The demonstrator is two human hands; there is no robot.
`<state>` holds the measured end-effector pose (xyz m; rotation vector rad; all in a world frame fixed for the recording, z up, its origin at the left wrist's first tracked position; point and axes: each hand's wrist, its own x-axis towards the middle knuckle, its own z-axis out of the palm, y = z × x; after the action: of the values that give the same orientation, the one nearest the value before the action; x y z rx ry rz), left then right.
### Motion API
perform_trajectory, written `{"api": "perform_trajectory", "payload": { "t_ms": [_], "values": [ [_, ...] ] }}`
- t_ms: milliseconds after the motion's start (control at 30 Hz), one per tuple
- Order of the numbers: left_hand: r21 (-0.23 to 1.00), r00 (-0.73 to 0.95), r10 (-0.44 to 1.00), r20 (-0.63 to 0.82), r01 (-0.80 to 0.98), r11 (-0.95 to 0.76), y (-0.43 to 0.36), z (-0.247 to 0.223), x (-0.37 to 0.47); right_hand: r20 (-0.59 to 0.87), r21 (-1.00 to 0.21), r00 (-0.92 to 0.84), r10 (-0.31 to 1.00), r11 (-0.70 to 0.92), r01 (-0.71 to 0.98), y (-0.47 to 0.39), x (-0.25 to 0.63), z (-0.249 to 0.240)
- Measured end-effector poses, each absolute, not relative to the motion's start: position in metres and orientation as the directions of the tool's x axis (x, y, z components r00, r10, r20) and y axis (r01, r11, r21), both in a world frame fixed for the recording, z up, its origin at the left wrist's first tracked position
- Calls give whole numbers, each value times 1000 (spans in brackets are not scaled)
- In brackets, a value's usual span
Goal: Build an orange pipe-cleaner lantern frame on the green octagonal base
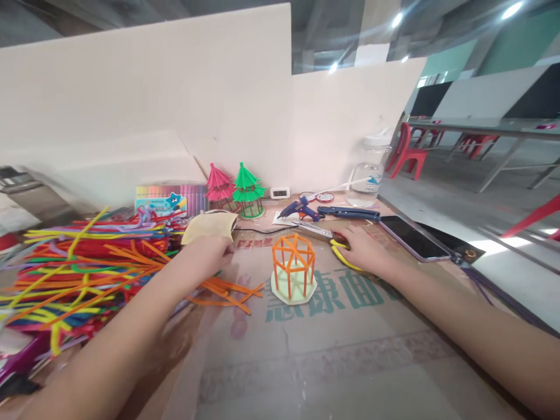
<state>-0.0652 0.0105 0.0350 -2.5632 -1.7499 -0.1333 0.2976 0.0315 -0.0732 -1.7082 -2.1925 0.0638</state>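
Note:
An octagonal frame of orange pipe cleaners [295, 256] stands upright on a pale green octagonal base [294, 294], between my hands and touched by neither. My right hand [363, 248] is closed at the yellow handles [350, 261] of a pair of scissors [315, 229], whose blades point left on the table. On the other side, my left hand [212, 256] has its fingers curled down beside a beige cloth-like roll [210, 226]. Just below it lie loose orange pipe cleaners [236, 294]. Whatever its fingers hold, if anything, is hidden.
Many colourful pipe cleaners [87, 268] are heaped at left. Behind stand a pink tree-like model [219, 184], a green one [248, 186] and a small digital clock [280, 193]. A glue gun [301, 209], blue-handled tool [347, 213], phone [413, 237] and clear bottle [370, 169] are at right.

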Motion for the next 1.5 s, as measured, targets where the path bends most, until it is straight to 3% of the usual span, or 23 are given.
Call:
{"api": "perform_trajectory", "payload": {
  "t_ms": [33, 100, 133, 167, 267, 400, 500, 633, 800, 867, 1067, 1300, 1433, 1500],
  "values": [
    [79, 409, 911, 42, 908, -411, -6, 45, -57, 251, -257, -205, 946, 269, 928, 31, 297, -73],
    [468, 567, 823, -41, 738, -486, -45, 61, -38, 252, -266, -203, 946, 269, 926, 31, 297, -72],
    [593, 629, 777, 6, 624, -510, -65, 67, -29, 252, -270, -201, 946, 269, 925, 30, 296, -72],
    [632, 671, 740, 38, 558, -538, -81, 71, -21, 253, -274, -198, 947, 266, 924, 30, 296, -71],
    [537, 682, 713, 166, 544, -645, -102, 76, -10, 253, -281, -187, 949, 257, 925, 30, 295, -71],
    [415, 570, 733, 370, 605, -680, -60, 75, -12, 255, -284, -192, 948, 264, 922, 31, 294, -70],
    [320, 574, 719, 393, 647, -692, -22, 75, -9, 259, -287, -203, 944, 276, 917, 31, 293, -70],
    [267, 723, 595, 351, 532, -803, -15, 75, 6, 265, -286, -205, 942, 280, 916, 31, 293, -69],
    [1, 813, 469, 344, 499, -866, -38, 62, 20, 264, -288, -195, 945, 270, 919, 30, 293, -68],
    [-45, 813, 461, 356, 507, -861, -41, 55, 21, 262, -293, -194, 945, 270, 917, 30, 293, -68],
    [-15, 776, 504, 379, 550, -835, -35, 41, 16, 249, -298, -182, 951, 254, 920, 30, 294, -68],
    [101, 749, 531, 396, 539, -836, -34, 49, 12, 253, -308, -189, 949, 264, 914, 31, 295, -69],
    [184, 649, 641, 408, 630, -755, -24, 63, -5, 281, -345, -188, 941, 282, 895, 31, 296, -71],
    [224, 608, 721, 331, 692, -686, -12, 64, -19, 310, -376, -182, 933, 297, 878, 31, 298, -73]
  ]
}}
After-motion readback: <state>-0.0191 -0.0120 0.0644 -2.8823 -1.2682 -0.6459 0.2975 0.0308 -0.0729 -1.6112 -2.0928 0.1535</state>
